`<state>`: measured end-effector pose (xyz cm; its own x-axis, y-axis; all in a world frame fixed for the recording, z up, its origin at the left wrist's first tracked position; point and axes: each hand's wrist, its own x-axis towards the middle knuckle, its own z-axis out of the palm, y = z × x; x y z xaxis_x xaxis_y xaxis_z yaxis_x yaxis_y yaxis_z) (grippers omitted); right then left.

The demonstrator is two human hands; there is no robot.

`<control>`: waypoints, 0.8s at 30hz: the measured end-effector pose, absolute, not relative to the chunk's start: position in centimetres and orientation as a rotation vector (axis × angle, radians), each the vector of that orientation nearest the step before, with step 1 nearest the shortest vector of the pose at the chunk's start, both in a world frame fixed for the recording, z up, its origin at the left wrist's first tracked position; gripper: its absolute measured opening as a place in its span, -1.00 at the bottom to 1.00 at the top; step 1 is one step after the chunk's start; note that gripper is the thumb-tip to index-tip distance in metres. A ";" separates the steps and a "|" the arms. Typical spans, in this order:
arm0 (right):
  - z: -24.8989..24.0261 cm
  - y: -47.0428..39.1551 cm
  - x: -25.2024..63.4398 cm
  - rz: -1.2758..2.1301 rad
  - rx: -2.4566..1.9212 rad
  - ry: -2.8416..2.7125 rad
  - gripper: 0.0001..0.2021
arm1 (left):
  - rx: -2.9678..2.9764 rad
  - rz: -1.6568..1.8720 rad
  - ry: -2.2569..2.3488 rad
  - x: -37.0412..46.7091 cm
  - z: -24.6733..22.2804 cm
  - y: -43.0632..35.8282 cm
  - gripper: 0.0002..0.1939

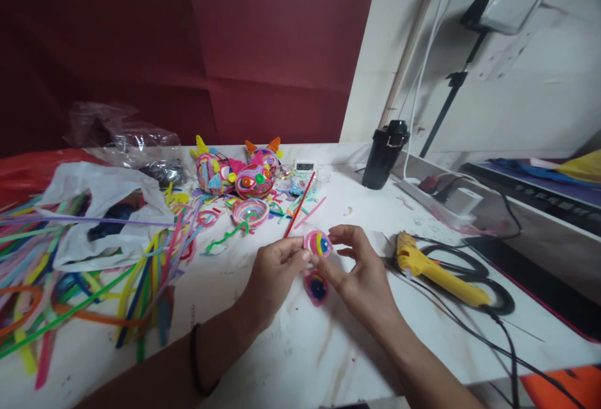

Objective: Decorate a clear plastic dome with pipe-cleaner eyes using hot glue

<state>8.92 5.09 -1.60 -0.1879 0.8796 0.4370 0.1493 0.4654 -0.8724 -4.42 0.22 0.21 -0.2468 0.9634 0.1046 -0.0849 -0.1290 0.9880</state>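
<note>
Between both hands is a pink coiled piece (317, 243) with yellow and blue parts, held just above the table. My left hand (282, 271) pinches its left edge between thumb and fingers. My right hand (359, 268) has its thumb at the lower edge of the piece and its fingers curled near the right side. A similar pink piece with a dark blue centre (317, 287) lies on the white table (291, 359) just below the held one. A red stick (299, 205) lies behind my left hand.
Colourful pipe cleaners (84, 277) and a white plastic bag (101, 215) cover the left side. Decorated round figures (253, 178) stand at the back. A black bottle (384, 154), a power strip (441, 203) and a yellow glue gun (436, 271) with black cable are on the right.
</note>
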 end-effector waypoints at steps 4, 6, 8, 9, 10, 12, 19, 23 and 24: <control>-1.6 5.1 8.9 0.854 -0.903 -1.641 -0.61 | 1.097 1.517 1.264 -4.4 0.3 0.2 -0.84; -1.6 5.1 9.0 0.865 -0.908 -1.634 -0.60 | 1.089 1.507 1.266 -4.4 0.3 0.2 -0.83; -1.7 5.1 9.1 0.877 -0.915 -1.626 -0.58 | 1.079 1.499 1.259 -4.4 0.3 0.3 -0.83; -1.8 5.1 9.1 0.882 -0.918 -1.626 -0.58 | 1.076 1.497 1.254 -4.5 0.3 0.3 -0.83; -1.8 5.1 9.1 0.886 -0.920 -1.628 -0.58 | 1.075 1.494 1.250 -4.5 0.2 0.3 -0.83; -1.9 5.2 9.0 0.881 -0.921 -1.638 -0.58 | 1.075 1.491 1.247 -4.5 0.2 0.3 -0.82; -1.1 4.4 10.8 0.733 -0.914 -1.717 -0.55 | 1.085 1.502 1.267 -4.6 0.2 0.2 -0.78; -0.1 4.0 16.1 0.443 -1.040 -1.692 -0.58 | 1.005 1.507 1.295 -4.7 0.3 0.2 -0.77; 0.0 4.1 18.0 0.349 -1.090 -1.704 -0.58 | 0.985 1.509 1.305 -4.7 0.3 0.2 -0.77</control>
<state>17.98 4.12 -0.04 -0.0513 0.7959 0.6032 0.4944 0.5450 -0.6771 -4.68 0.21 0.27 -0.2935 0.9558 0.0175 -0.1205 -0.0551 0.9912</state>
